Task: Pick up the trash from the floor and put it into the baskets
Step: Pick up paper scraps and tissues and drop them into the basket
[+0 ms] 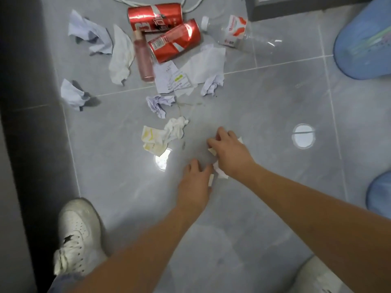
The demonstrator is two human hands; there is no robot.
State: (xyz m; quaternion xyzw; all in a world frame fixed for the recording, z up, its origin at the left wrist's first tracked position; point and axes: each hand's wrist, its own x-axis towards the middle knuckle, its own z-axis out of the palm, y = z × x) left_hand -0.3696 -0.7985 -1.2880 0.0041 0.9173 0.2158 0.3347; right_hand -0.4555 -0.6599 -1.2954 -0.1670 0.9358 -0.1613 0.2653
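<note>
While flat on grey tiled floor (264,106), small crumpled white paper scraps (220,173) covered by right hand (229,154), fingers curled, grip unclear; left hand (195,180) half-closed, touching one scrap edge. Judged light, soft, crushable: pinched at raised folds. Blue plastic baskets (364,39) well apart, right.

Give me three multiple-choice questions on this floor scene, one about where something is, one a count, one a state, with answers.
1. Where does the pink bottle lie?
A. left of the lower can
B. in the basket
C. by the shoe

2. How many red cans?
A. one
B. two
C. four

3. What is the right hand doing?
A. hanging free
B. holding a can
C. closing on paper scraps

Answers: 1 A, it lies alongside that can; 2 B, the upper can and the lower one; 3 C, white scraps show under its fingers, with the left hand alongside.
</note>
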